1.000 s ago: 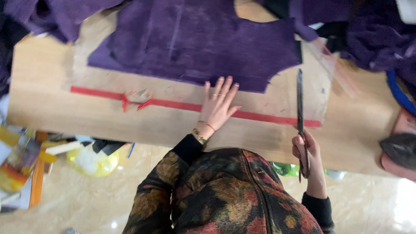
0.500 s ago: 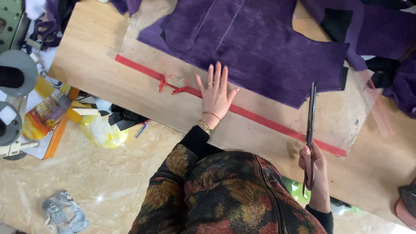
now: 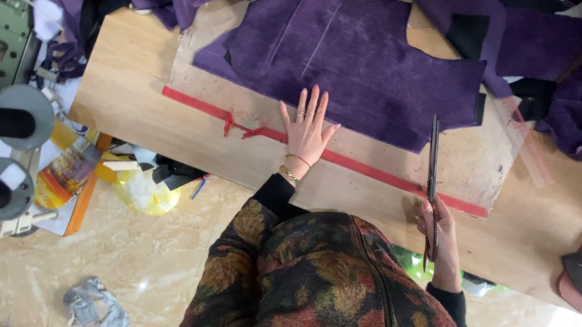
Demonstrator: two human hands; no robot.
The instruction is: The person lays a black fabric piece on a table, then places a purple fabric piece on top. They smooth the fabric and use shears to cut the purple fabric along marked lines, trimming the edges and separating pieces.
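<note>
Left hand (image 3: 307, 133) fingers spread flat on purple fabric (image 3: 360, 75); right hand (image 3: 439, 237) grips scissors (image 3: 433, 170).

- A flat rectangular printed package (image 3: 66, 172), orange, red and yellow, lies tilted at the left edge of the frame, below the table's lower left corner.
- A crumpled yellow plastic bag (image 3: 147, 191) sits just right of it on the floor.
- A crumpled silvery foil wrapper (image 3: 96, 307) lies on the tiles, lower left.
</note>
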